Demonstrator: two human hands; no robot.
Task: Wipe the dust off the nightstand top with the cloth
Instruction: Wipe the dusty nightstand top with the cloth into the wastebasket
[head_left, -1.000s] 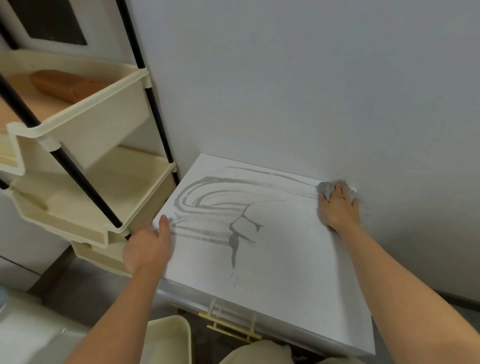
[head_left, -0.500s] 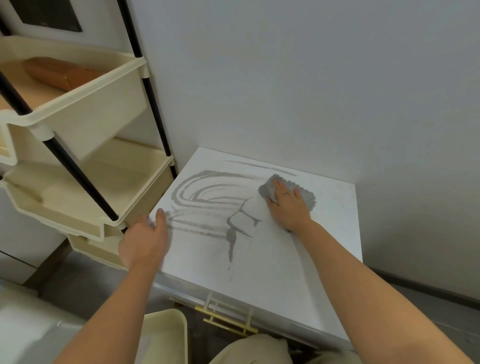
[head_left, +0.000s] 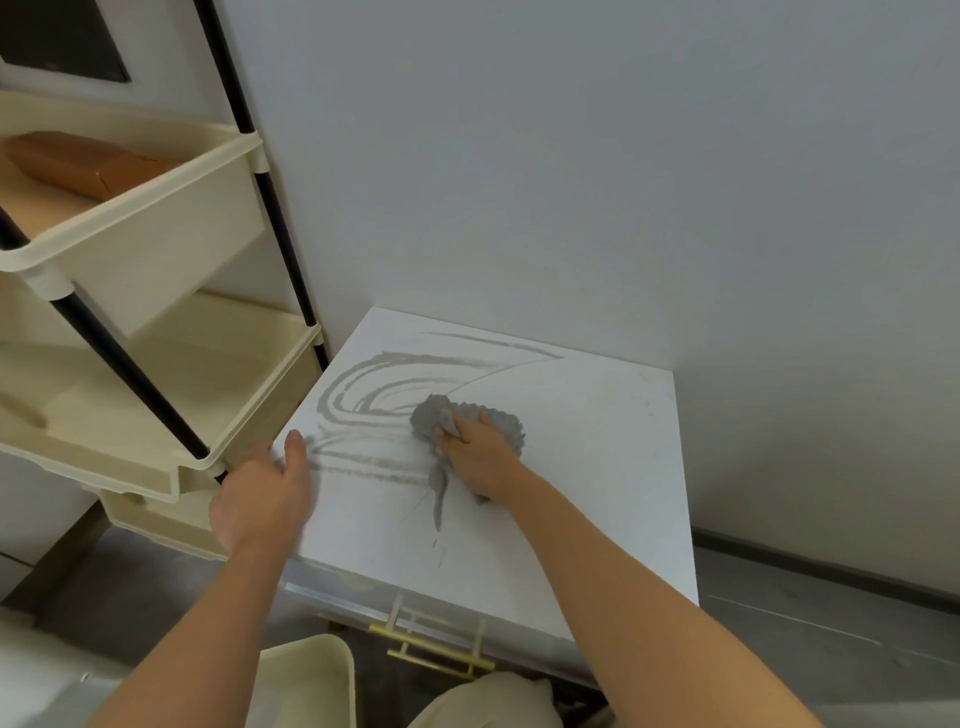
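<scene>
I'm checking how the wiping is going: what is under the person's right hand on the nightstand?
The right hand presses a crumpled grey cloth flat on the white nightstand top. Grey dust streaks run up to it. Whether dust remains beneath the cloth is covered.

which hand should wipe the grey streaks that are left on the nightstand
Right. The right hand already presses the cloth beside the streaks. The left hand holds no cloth and rests on the nightstand edge.
</scene>
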